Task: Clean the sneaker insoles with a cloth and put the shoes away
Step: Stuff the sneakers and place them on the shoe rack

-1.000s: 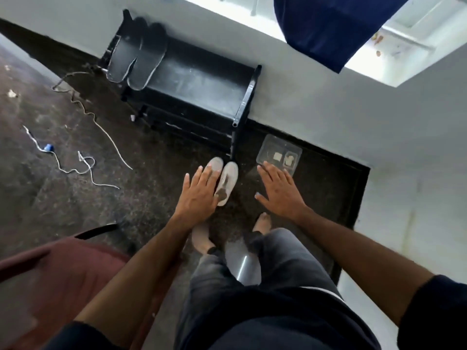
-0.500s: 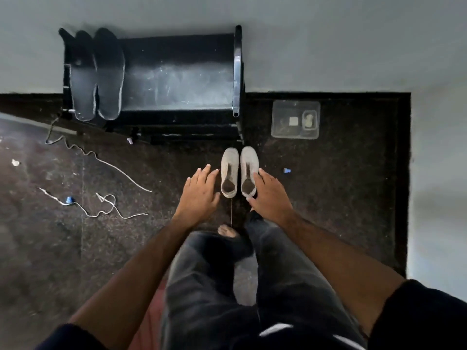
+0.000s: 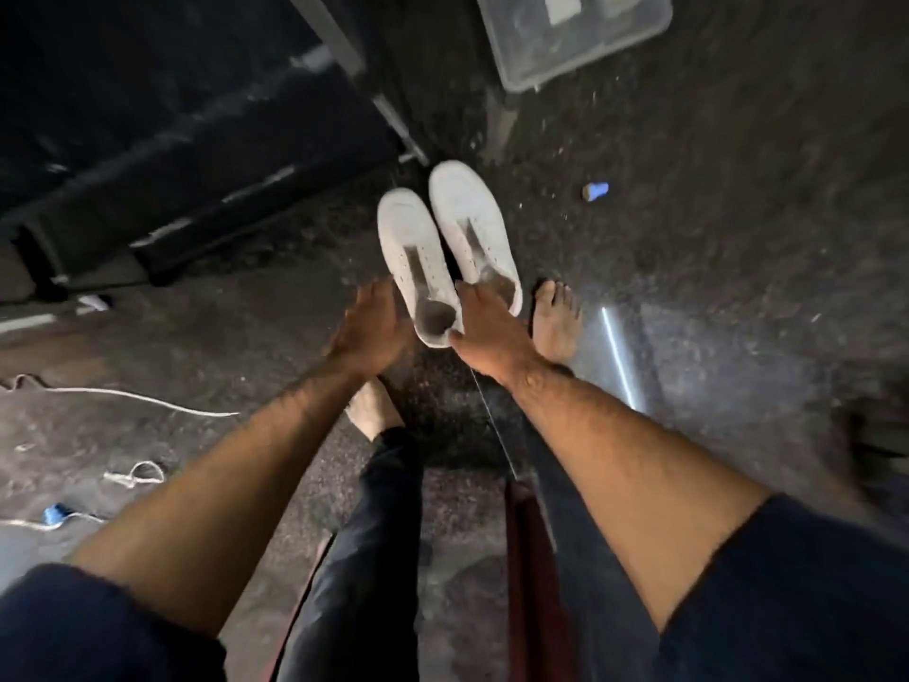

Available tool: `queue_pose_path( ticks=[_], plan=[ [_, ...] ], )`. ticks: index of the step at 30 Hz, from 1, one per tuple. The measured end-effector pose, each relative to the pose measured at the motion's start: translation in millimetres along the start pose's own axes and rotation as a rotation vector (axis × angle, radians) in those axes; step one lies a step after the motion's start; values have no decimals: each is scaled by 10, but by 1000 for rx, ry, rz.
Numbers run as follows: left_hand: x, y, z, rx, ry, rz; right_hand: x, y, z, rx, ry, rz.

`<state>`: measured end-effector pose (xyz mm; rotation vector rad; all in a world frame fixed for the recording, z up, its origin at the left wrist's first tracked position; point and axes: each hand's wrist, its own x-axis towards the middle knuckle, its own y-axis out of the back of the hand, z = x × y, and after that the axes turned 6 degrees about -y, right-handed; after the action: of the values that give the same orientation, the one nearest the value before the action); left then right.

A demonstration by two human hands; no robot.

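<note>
On floor beside black shoe rack (image 3: 187, 155): pair of white sneakers (image 3: 445, 243), side by side, touching, laceless, grey soiled interiors. Right hand (image 3: 487, 332) fingers reach into heel openings; pinch unclear. Left hand (image 3: 371, 327) fingers straight, just beside left sneaker. Risk: loose one-handed hold on both heels, one sneaker could drop; motion blur limits detail.
</note>
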<state>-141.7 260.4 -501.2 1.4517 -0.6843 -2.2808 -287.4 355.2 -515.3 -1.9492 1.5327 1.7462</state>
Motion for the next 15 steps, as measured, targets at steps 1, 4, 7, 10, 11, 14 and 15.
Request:
queue_pose_path(
  ticks=[1, 4, 7, 10, 11, 14, 15],
  plan=[
    [172, -133, -92, -41, 36, -1, 151, -148, 11, 8, -4, 7],
    [640, -569, -376, -103, 117, -63, 538, -552, 21, 66, -34, 57],
    [924, -891, -537, -175, 160, -73, 777, -826, 7, 75, -46, 75],
    [1115, -1173, -604, -235, 244, -70, 970, -997, 45, 14, -79, 61],
    [1130, -1204, -582, -235, 282, -45, 1003, -1014, 49, -4, -89, 53],
    [1131, -1184, -579, -195, 280, 57, 1041, -956, 52, -19, -94, 44],
    [1087, -1126, -586, -184, 282, 44, 1018, -909, 44, -13, -91, 62]
  ],
)
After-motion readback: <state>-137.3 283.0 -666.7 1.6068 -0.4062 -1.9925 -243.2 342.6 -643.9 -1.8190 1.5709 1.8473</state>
